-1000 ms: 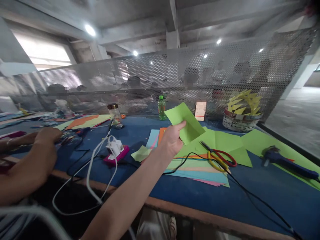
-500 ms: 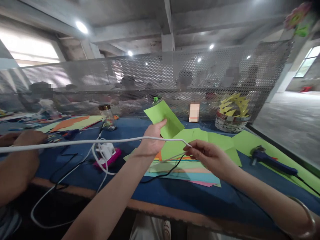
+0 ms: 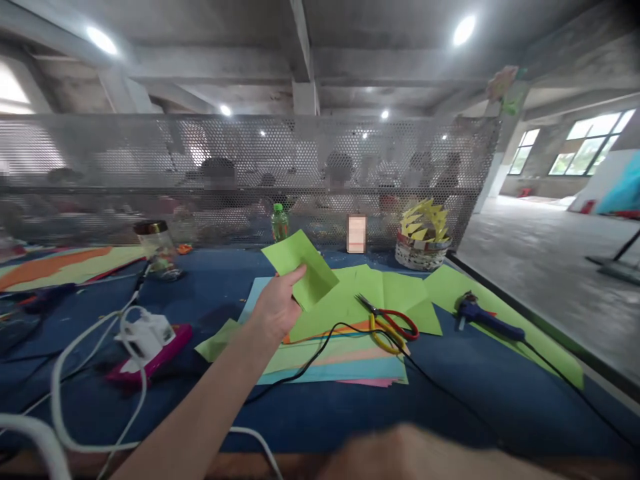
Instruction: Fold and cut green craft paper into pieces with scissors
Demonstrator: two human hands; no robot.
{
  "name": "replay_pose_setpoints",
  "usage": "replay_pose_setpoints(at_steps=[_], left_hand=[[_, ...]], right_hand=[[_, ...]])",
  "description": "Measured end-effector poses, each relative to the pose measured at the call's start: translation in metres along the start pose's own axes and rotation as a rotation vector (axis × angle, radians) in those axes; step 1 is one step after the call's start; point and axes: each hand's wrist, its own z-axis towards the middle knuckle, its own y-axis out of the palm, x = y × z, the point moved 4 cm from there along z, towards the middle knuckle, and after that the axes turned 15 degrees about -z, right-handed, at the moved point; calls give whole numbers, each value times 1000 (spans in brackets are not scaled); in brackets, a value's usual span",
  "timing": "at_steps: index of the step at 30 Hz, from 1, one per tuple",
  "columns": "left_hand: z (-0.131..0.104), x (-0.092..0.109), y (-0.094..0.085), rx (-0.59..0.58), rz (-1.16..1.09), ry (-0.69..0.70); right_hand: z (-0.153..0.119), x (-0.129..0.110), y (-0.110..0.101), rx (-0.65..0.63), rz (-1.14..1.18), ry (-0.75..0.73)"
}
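My left hand (image 3: 277, 303) grips a folded-looking piece of green paper (image 3: 313, 273), thumb on top, over the middle of the table. Smeared by motion, my right hand (image 3: 400, 453) is low at the table's front edge, and its fingers do not show clearly. Scissors (image 3: 387, 323) with red and yellow handles lie on the paper stack, blades pointing away to the left. Beneath my left hand spread green sheets (image 3: 407, 290) and a stack of coloured paper (image 3: 345, 369). A black cord (image 3: 320, 357) crosses the stack.
A blue glue gun (image 3: 493, 323) rests on green paper at right. White cables (image 3: 57, 400) loop around a pink power strip (image 3: 173, 350) at left. Farther back stand a lidded jar (image 3: 160, 250), a green-capped bottle (image 3: 280, 227), a woven basket (image 3: 423, 253) and a mesh partition (image 3: 310, 153).
My right hand has let go of the white cable and dropped to the front edge. The scissors are now uncovered. My left hand still holds the green paper; the view has turned right.
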Motion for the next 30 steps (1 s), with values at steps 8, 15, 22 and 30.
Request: replay_pose_setpoints(at_steps=[8,15,22,30], left_hand=[[-9,11,-9,23,-4,32],[-30,56,-50,89,57,69],[-55,105,-106,165,252,209],[-71,133,-136,358,346,269]], right_hand=[[26,122,-10,122,-477,396],[48,114,4,62,-634,318],[30,62,2,32,-578,153],[-3,10,61,257,-720,-333]])
